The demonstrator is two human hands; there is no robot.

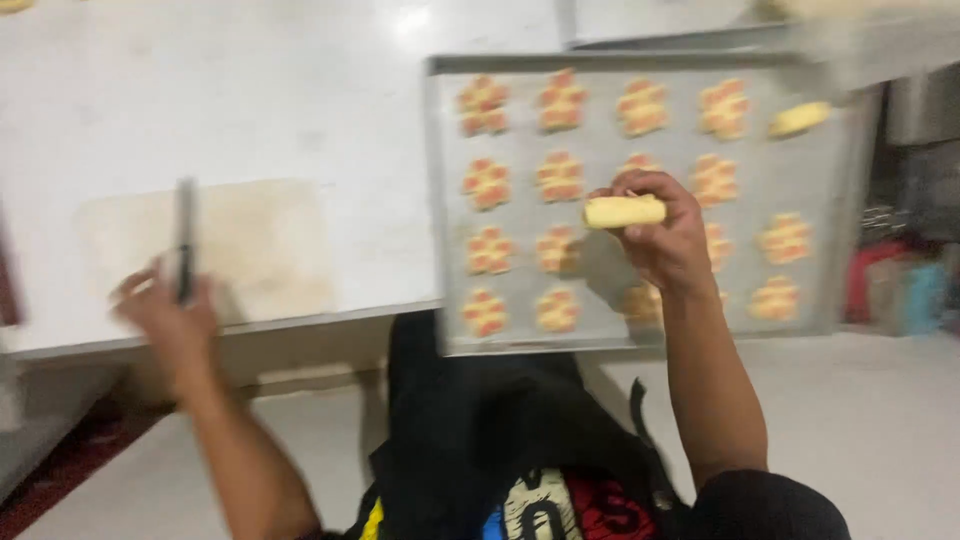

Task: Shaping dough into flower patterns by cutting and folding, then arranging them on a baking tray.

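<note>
Across the upper left of the view runs the white bench [250, 110], the largest thing in sight, its front edge cutting from the left side toward the middle. On the bench, near that edge, lies a pale, floured sheet of rolled dough [255, 245], roughly square. To the right sits a grey metal baking tray [800, 185], jutting past the bench edge toward the person; it carries rows of flower-shaped cookies [560, 102], yellow with red stripes, spaced apart from one another. A further plain yellow dough piece [798, 119] lies near the tray's far right corner.

Below, the person's dark apron [470, 430] fills the lower middle, above a light floor [880, 420].

The right hand [662, 235] hovers over the middle of the tray, closed around a short, pale yellow log of dough [624, 211] — the log is held level, sticking out to the left of the fingers, above the cookies. The left hand [165, 315] is at the bench's front edge beside the dough sheet, gripping a thin dark tool [185, 240] that points away from the person — motion blur hides what kind of tool it is.
</note>
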